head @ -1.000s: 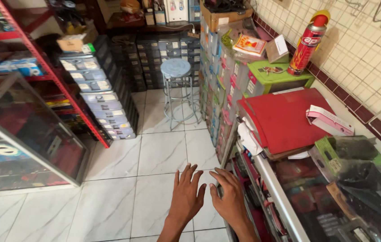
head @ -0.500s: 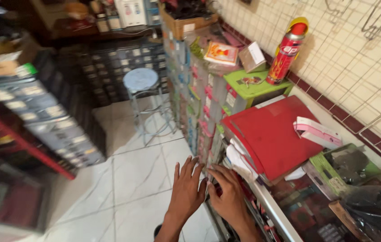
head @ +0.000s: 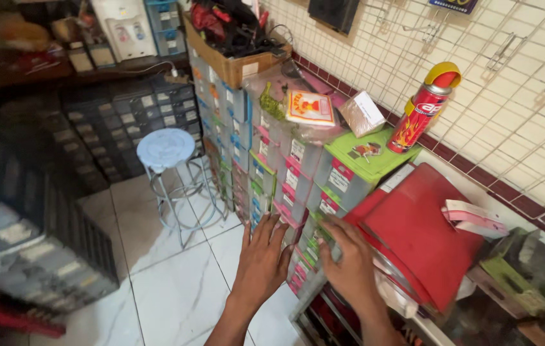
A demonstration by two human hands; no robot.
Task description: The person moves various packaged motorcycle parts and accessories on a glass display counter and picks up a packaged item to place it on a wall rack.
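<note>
At nine o'clock a dark, blurred rack of small drawers [head: 35,256] fills the edge of view. Toward eleven o'clock a round stool [head: 165,148] with a pale blue seat stands on the white tiled floor [head: 176,288]. Near six o'clock the left hand [head: 263,259] lies flat with fingers spread, gripping nothing, its palm against the fronts of a stack of small pink, green and blue drawer bins [head: 272,173] that runs from the centre up toward twelve o'clock. Just beside it, at five o'clock, the right hand [head: 349,266] also rests open with its fingertips on the lower bins, at the stack's corner; it clasps nothing. At one o'clock a cardboard box [head: 234,64] of dark odds and ends sits on the stack. At two o'clock a red spray can [head: 423,115] with a yellow cap stands on a green lid, against the tiled wall [head: 510,96]. At four o'clock a red folder [head: 423,237] lies tilted, just right of the right hand.
</note>
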